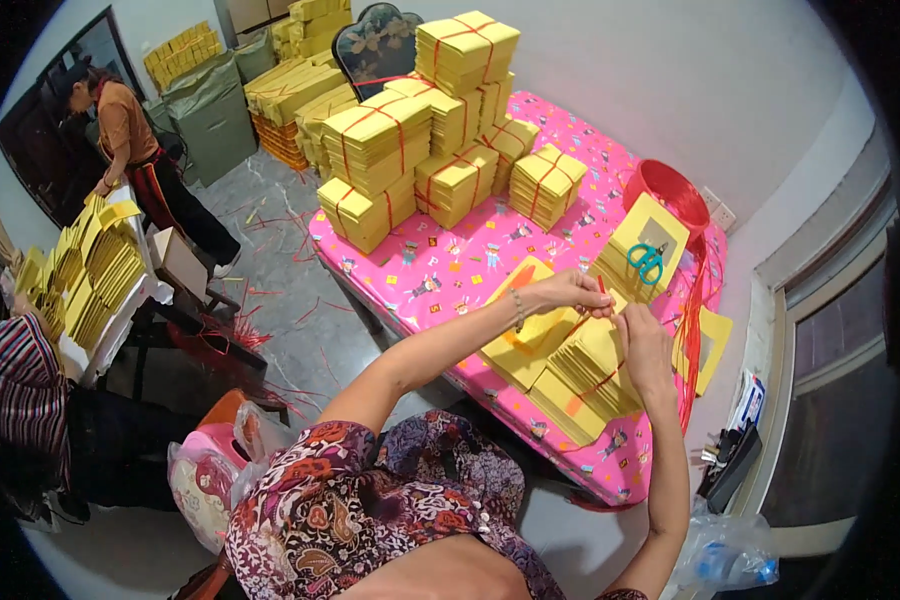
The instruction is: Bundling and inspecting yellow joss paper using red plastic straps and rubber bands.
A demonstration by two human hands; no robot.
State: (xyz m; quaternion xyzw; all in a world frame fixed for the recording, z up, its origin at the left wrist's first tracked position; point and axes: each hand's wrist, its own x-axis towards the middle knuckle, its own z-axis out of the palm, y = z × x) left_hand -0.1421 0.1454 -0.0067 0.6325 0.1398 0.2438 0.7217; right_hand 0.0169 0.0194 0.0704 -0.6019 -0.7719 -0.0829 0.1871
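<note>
Over a stack of yellow paper pieces [582,352] on the pink table, my two hands work close together. My left hand [562,292] comes in from the left and pinches a red plastic string [601,285] between thumb and fingertips. At the stack's right side, my right hand [648,348] is closed, its fingers curled on the same string, though its grip is partly hidden. The string runs around the stack. Teal-handled scissors [646,262] lie on another yellow pile just beyond my hands. A flat yellow piece with an orange marking [522,335] lies under my left wrist.
Bundles tied with red string [375,150] are piled at the table's far left. A red string coil [660,185] stands by the wall, its strands trailing down the right edge. Two people work at left beside a table of yellow pieces [95,260]. A pink chair [210,460] stands behind.
</note>
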